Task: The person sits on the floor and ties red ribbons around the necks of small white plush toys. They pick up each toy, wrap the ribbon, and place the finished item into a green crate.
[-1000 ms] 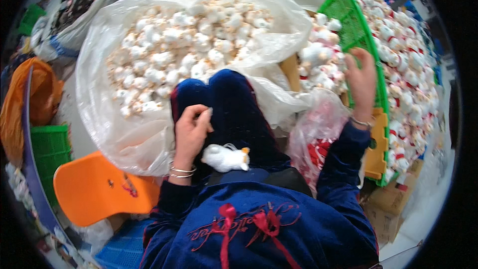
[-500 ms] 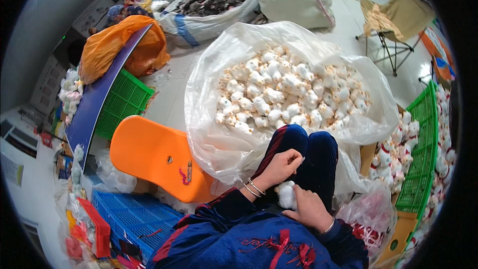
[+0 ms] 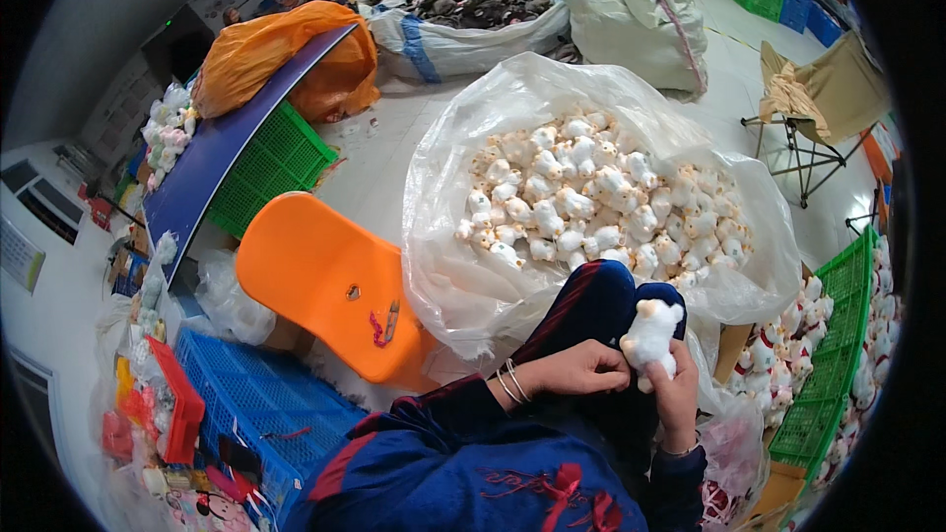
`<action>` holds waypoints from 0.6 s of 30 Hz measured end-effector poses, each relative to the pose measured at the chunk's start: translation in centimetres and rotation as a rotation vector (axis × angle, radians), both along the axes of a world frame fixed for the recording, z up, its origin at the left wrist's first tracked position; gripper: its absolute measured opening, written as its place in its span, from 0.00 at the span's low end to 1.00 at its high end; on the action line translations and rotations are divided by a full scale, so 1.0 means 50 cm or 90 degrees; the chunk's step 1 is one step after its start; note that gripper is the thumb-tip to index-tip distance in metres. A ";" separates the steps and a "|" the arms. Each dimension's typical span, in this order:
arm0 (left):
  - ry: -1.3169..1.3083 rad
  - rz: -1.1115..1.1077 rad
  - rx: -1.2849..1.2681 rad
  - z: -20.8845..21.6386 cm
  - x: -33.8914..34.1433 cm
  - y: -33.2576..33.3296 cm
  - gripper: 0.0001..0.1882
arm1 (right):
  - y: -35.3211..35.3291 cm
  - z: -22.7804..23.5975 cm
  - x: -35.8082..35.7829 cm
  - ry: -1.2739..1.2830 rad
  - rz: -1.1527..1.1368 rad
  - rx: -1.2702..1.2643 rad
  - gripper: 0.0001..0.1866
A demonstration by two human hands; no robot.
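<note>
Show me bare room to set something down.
Pale floor between the orange chair, left green crate and translucent bag; also the chair's left part. Crowded: inside the bag and around the right green crate, with plush toys.

The floor of pale, shiny tiles [image 3: 381, 153] spreads in front of me. Directly on it rests a wide-open, translucent white plastic bag [image 3: 434, 227]. Farther away from me, there stand on the same floor a white woven sack with a blue stripe [image 3: 473, 47], a bulky off-white sack [image 3: 631, 39] and a folding chair of khaki cloth [image 3: 838, 84]. On my left is a smooth orange plastic chair [image 3: 315, 256]; on it lie, close together, a slim greyish tool [image 3: 391, 322] and a small pinkish-red strip [image 3: 376, 330].
</note>
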State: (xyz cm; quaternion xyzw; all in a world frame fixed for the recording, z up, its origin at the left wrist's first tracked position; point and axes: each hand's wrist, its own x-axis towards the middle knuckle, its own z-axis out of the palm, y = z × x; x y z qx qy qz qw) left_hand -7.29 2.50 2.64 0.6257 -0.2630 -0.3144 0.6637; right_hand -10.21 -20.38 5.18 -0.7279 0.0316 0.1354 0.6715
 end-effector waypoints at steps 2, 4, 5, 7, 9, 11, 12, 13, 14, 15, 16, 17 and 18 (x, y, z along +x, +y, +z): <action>-0.061 0.116 0.030 0.043 -0.007 0.002 0.07 | 0.007 0.008 0.005 -0.112 0.014 -0.148 0.21; -0.335 0.229 0.006 0.084 -0.007 -0.007 0.07 | -0.008 -0.016 0.003 -0.305 0.052 -0.317 0.20; -0.465 0.238 0.019 0.076 -0.002 -0.020 0.16 | -0.011 -0.023 -0.001 -0.301 0.070 -0.325 0.21; -0.516 0.168 0.150 0.058 -0.006 -0.038 0.25 | 0.011 0.022 -0.005 -0.259 0.076 -0.346 0.18; -0.438 0.094 0.240 0.042 -0.004 -0.052 0.26 | 0.017 0.034 -0.010 -0.251 0.024 -0.380 0.17; -0.396 0.096 0.211 0.026 -0.010 -0.067 0.22 | 0.021 0.048 -0.011 -0.231 -0.021 -0.385 0.16; -0.379 0.105 0.202 0.027 -0.015 -0.076 0.22 | 0.020 0.047 -0.013 -0.233 -0.019 -0.385 0.16; -0.343 0.105 0.174 0.023 -0.014 -0.079 0.21 | 0.020 0.045 -0.016 -0.234 -0.016 -0.384 0.15; -0.307 0.106 0.147 0.017 -0.012 -0.081 0.21 | 0.020 0.042 -0.019 -0.236 -0.012 -0.383 0.15; -0.275 0.102 0.115 0.013 -0.007 -0.086 0.20 | 0.014 0.035 -0.024 -0.217 -0.045 -0.302 0.15; -0.268 0.093 0.153 0.012 -0.006 -0.085 0.21 | 0.004 0.021 -0.027 -0.200 -0.071 -0.217 0.15; -0.261 0.084 0.191 0.010 -0.006 -0.083 0.21 | -0.012 0.006 -0.032 -0.181 -0.096 -0.132 0.16; -0.253 0.076 0.232 0.010 -0.005 -0.076 0.22 | -0.060 -0.017 -0.032 -0.136 -0.113 -0.046 0.17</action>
